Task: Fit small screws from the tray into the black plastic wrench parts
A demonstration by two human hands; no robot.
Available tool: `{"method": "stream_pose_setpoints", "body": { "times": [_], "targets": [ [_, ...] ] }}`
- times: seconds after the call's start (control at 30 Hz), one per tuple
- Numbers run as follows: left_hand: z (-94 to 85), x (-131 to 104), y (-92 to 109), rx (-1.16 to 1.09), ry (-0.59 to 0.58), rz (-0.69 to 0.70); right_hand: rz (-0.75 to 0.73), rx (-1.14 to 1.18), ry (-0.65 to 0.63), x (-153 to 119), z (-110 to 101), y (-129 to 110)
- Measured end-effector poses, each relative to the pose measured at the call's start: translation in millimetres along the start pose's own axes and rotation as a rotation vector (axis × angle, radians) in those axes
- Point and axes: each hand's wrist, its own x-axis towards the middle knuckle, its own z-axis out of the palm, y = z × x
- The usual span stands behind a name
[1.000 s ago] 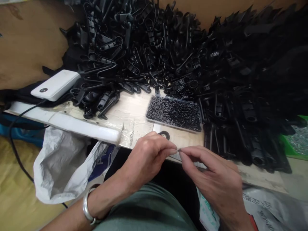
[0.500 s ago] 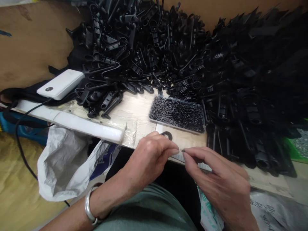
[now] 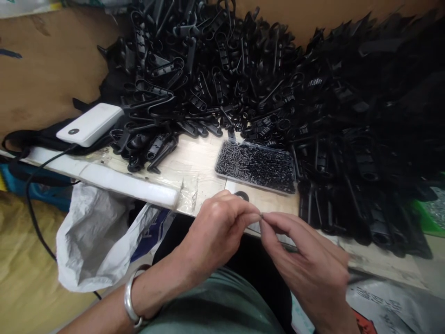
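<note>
Lying on dark cloth at the left end of the counter (image 3: pixel 194 153), a white device (image 3: pixel 91 124) has a black cable (image 3: pixel 33 218) running from it. Next comes a heap of black plastic parts (image 3: pixel 205 60); whether any of these are finished cannot be told. Before it, the left hand (image 3: pixel 222 227) has its thumb and finger pressed together, and what they pinch, if anything, is hidden. A black ring (image 3: pixel 242 195) lies partly behind that hand. Beyond, a clear tray (image 3: pixel 255 184) is well filled with small dark pieces (image 3: pixel 257 164), so plenty seems left to use. One tiny dark piece (image 3: pixel 261 215) sits where the fingertips meet, pinched by the right hand (image 3: pixel 309 260); the handling appears midway, with no completed item in the grasp. Farther right lie more black parts (image 3: pixel 375 204), their stage unclear, then a green bin (image 3: pixel 426 222) of small shiny bits (image 3: pixel 437 208).
</note>
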Motion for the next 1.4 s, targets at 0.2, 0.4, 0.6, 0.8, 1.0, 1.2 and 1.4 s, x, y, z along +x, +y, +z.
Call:
{"method": "stream_pose_setpoints", "body": {
  "times": [0.2, 0.4, 0.6, 0.8, 1.0, 1.2, 1.4],
  "targets": [
    [0.0, 0, 0, -0.06, 0.033, -0.011, 0.052, -0.029, 0.071, 1, 4, 0],
    [-5.2, 2, 0, -0.01, -0.032, 0.042, 0.027, -0.012, 0.064, 7, 5, -1],
    [-21.7, -4, -1, 0.078, -0.155, 0.166, 0.024, -0.021, 0.032, 7, 7, 3],
    [-29.4, -18, -22, 0.302, -0.077, 0.134, -0.005, 0.057, -0.063, 9, 8, 13],
    [-16.9, -19, -36, 0.196, 0.032, 0.058, -0.077, 0.036, -0.23, 19, 8, 22],
    [-15.5, -20, -38, 0.179, 0.034, 0.001, -0.184, -0.006, -0.399, 30, 14, 26],
    [-14.9, -22, -41, 0.154, 0.045, 0.008, -0.262, -0.126, -0.506, 33, 17, 24]
  ]
}}
